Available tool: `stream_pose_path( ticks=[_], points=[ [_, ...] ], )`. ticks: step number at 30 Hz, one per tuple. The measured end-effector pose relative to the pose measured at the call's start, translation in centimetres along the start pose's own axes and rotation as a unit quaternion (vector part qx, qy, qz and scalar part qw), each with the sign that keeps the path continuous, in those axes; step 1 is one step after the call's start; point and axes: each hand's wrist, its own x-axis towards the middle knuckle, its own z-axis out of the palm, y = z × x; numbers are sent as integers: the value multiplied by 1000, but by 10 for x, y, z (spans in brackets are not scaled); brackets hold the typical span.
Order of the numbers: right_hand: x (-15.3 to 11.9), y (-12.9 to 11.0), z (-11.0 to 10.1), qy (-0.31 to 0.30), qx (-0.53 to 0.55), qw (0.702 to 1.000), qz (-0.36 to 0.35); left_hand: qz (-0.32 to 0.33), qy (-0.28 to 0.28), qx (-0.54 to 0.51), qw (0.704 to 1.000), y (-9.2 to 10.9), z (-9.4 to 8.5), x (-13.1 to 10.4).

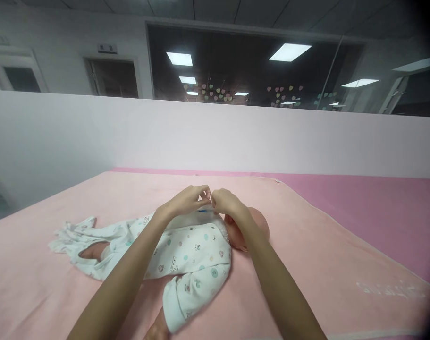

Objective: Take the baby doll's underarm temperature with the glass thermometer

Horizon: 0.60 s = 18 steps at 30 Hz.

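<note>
A baby doll lies on its back in a white onesie (186, 250) printed with small animals and dots. The doll's head (259, 222) points right, partly hidden behind my right forearm. At the onesie's far upper edge, near the neck, my left hand (191, 200) bends its fingers into a pinch. My right hand (227, 202) is curled closed right beside it, fingertips nearly meeting. What sits between the fingers is too small to make out. A small blue strip (202, 210) shows on the white cloth beneath them. One doll hand (156, 330) sticks out of the near sleeve.
Under the doll spreads a peach-pink blanket (324, 255) over a darker pink surface (370, 212). A low white wall (215, 137) closes off the far side. Beyond it are a dark window (236, 66) with heart stickers and a doorway (115, 78).
</note>
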Motion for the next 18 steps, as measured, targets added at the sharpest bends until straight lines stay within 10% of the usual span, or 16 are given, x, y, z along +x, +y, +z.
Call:
stream_pose_path(
  ticks=[18],
  points=[
    [3, 0, -4, -96, -51, 993, -34, -35, -92, -7, 995, -8, -4, -3]
  ],
)
